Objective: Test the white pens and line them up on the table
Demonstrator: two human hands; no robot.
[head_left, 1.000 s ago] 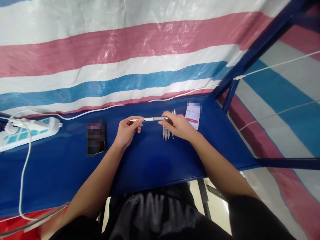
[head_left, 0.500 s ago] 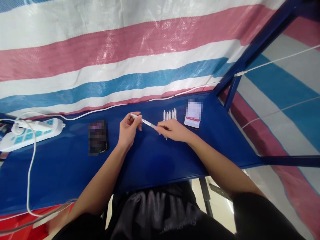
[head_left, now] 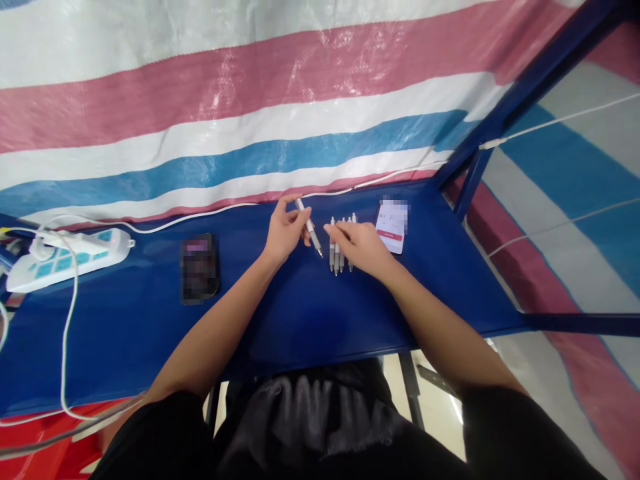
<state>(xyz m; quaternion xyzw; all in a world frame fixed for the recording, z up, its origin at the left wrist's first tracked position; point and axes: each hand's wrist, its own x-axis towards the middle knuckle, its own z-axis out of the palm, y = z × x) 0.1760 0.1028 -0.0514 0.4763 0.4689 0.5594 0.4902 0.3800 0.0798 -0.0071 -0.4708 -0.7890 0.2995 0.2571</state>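
My left hand point(head_left: 286, 230) is closed round a white and grey click pen point(head_left: 311, 230), whose metal tip points down and to the right, above the table. Just right of it, my right hand point(head_left: 360, 243) lies over a row of several similar pens point(head_left: 332, 257). Its thumb and fingers are pressed together on the row's left side, and whatever is between them is hidden. The pens lie side by side with their tips toward me; the hand covers their middles.
A lit phone point(head_left: 391, 230) lies right of the pens, and a dark, blurred-out object point(head_left: 200, 270) lies to the left. On the far left a white power strip point(head_left: 75, 257) has cables. Striped sheeting point(head_left: 260, 113) hangs behind the blue table point(head_left: 310, 320).
My right hand has let go of the pen's lower end and moved right onto the row. My left hand has moved right and slightly up, turning the pen steeper.
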